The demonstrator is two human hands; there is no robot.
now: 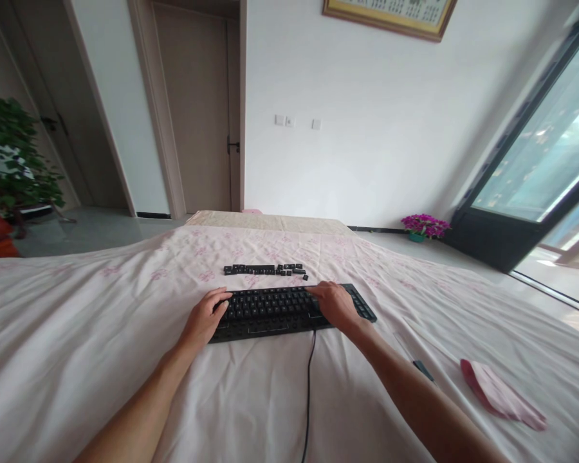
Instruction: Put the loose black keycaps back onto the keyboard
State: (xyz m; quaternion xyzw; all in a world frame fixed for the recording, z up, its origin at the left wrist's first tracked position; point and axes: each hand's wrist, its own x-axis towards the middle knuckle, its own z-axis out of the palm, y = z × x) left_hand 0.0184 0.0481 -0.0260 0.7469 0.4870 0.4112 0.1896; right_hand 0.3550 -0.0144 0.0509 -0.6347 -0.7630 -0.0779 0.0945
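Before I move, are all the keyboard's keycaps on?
No, some are off: the keyboard shows bare sockets along its near side, and loose keycaps lie beyond it on the sheet.

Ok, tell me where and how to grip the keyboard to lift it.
Probably best by the short ends of the keyboard, left hand from the left, right hand from the right: it lies flat, long and narrow, and the cable emerges at the near edge.
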